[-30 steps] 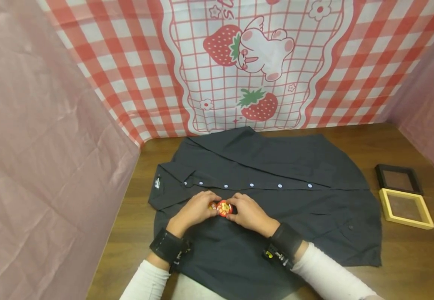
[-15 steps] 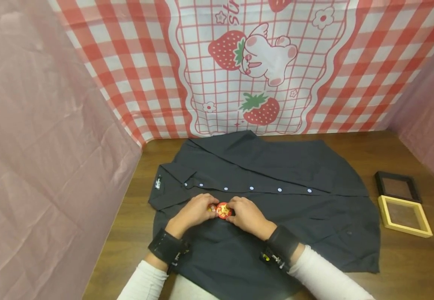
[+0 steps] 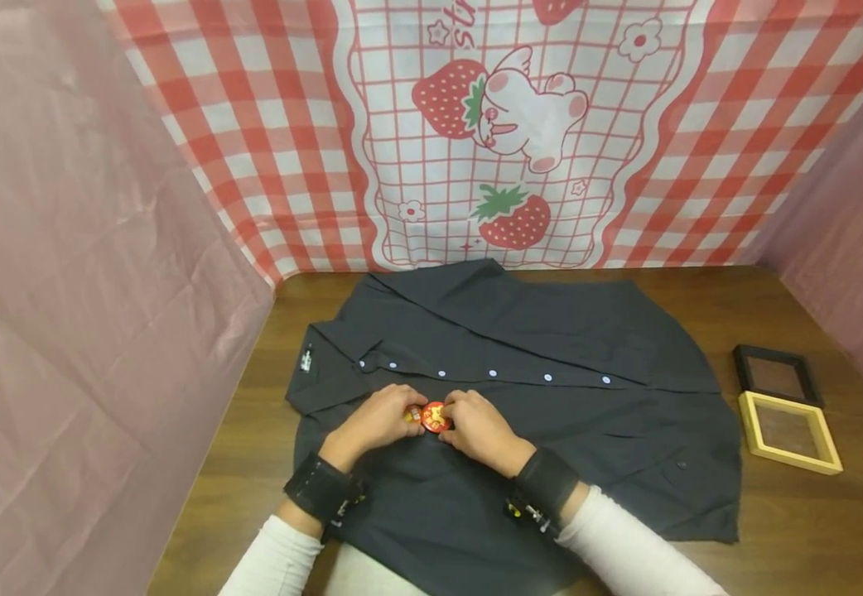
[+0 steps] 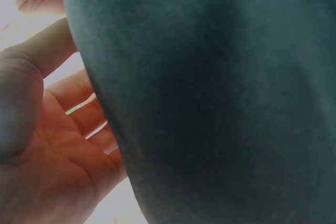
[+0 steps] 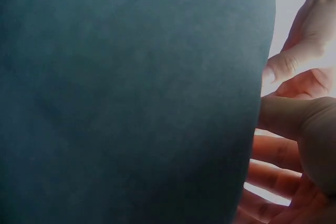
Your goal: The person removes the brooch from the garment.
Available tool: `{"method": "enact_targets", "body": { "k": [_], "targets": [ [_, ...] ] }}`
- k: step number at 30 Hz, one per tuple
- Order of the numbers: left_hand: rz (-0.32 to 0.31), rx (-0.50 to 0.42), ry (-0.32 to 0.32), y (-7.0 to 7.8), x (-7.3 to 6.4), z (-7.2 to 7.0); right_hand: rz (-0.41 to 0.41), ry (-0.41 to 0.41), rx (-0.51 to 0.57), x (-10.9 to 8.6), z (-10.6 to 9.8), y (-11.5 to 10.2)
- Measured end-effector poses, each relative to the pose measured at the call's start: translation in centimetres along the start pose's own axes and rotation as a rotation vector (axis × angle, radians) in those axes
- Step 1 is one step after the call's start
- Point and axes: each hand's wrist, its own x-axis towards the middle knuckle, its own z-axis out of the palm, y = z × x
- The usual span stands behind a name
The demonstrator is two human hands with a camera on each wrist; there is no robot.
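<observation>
A dark grey shirt (image 3: 551,422) lies spread on the wooden table, its collar to the left and a row of pale buttons across it. Over its front, two round, shiny red-and-yellow badges sit side by side. My left hand (image 3: 378,420) pinches the left badge (image 3: 412,414) between thumb and fingers, partly covering it. The right badge (image 3: 435,417) shows more of its face, and my right hand (image 3: 482,429) pinches its right edge. Both wrist views are mostly filled by a blurred dark surface, which hides the fingertips of the left hand (image 4: 58,140) and right hand (image 5: 294,156).
At the right of the table, a black frame (image 3: 810,389) lies behind a yellow frame (image 3: 789,458). A red-and-white checked cloth (image 3: 275,165) hangs at the back. Pink cloths stand at the left (image 3: 103,331) and right (image 3: 849,223).
The head view shifts slightly, with the shirt and frames first lower, then a little further left in it. Both hands keep their pinch on the badges at nearly the same spot of the shirt.
</observation>
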Motion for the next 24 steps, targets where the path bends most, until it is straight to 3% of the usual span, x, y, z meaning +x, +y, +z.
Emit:
{"method": "enact_targets", "body": {
  "k": [4, 15, 24],
  "targets": [
    [-0.002, 0.013, -0.01, 0.06, 0.07, -0.17, -0.025, 0.012, -0.036, 0.13, -0.06, -0.14],
    [-0.001, 0.005, -0.028, 0.32, 0.38, 0.07, 0.016, 0.018, -0.025, 0.3, 0.28, -0.08],
    [0.043, 0.054, 0.0, 0.35, 0.29, 0.22, 0.039, 0.027, 0.005, 0.3, 0.21, 0.11]
  ]
}}
